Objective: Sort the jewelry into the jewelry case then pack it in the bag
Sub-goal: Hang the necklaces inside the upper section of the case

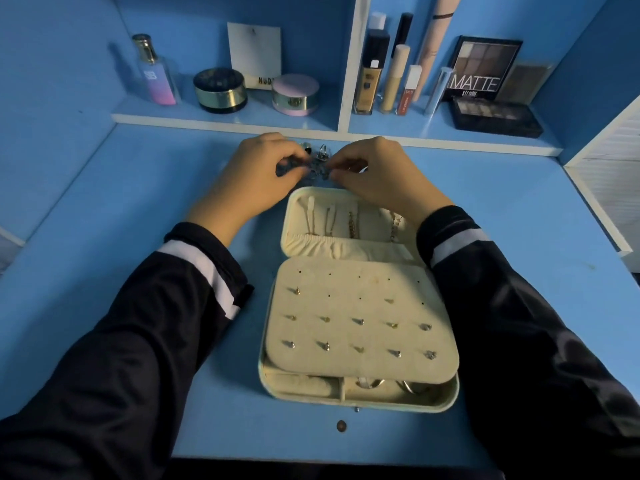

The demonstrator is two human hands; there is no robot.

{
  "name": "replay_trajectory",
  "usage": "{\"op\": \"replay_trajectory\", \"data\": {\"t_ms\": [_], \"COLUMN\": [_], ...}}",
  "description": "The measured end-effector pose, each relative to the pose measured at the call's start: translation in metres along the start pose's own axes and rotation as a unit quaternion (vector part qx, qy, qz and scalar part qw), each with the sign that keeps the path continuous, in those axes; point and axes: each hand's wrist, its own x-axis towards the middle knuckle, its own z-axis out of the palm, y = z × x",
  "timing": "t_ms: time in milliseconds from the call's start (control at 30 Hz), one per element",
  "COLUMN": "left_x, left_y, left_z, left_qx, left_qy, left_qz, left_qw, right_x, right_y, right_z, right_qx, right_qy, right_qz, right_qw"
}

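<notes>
An open cream jewelry case (446,403) lies on the blue desk in front of me. Its earring panel (356,320) carries several studs, and chains hang in the raised lid (294,216). Rings show in the bottom compartments under the panel. Beyond the lid lies a small heap of silver jewelry (317,168). My left hand (256,178) and my right hand (377,174) meet over this heap, fingers curled, both pinching a piece of it between them. What exactly each fingertip holds is blurred. No bag is in view.
A shelf (221,121) behind the desk holds a perfume bottle (154,72), two round compacts, foundation and lip tubes, and eyeshadow palettes (491,112). A small brown round object (341,426) lies near the desk's front edge. A white panel stands at the right.
</notes>
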Motion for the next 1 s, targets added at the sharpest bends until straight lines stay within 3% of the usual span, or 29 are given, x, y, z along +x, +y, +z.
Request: {"op": "replay_trajectory", "data": {"t_ms": [200, 1000], "left_x": [0.000, -0.002], "left_y": [-0.011, -0.020], "left_z": [0.003, 0.009], "left_qx": [0.037, 0.022], "left_qy": [0.014, 0.037], "left_qz": [0.017, 0.006], "left_qw": [0.999, 0.999], "right_x": [0.021, 0.030], "right_y": [-0.003, -0.001], "right_z": [0.003, 0.010], "right_qx": [-0.052, -0.071], "right_qy": [-0.044, -0.071], "right_qz": [-0.053, -0.063], "right_qw": [0.996, 0.993]}}
